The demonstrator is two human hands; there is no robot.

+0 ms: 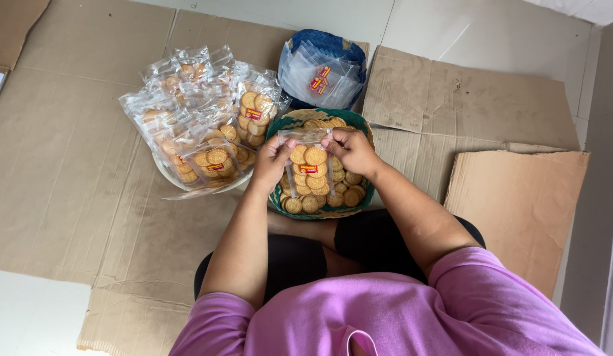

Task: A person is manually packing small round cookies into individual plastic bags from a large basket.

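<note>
Both hands, left hand point(272, 160) and right hand point(349, 149), have fingers pinching the top of a clear biscuit bag point(308, 168) right over the green basket point(323, 212), so it looks like the closing step, needing a steady even press.

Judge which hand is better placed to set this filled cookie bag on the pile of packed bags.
Left, probably. The left hand grips the filled bag on the side toward the packed pile; the right hand pinches the bag's top, farther off.
</note>
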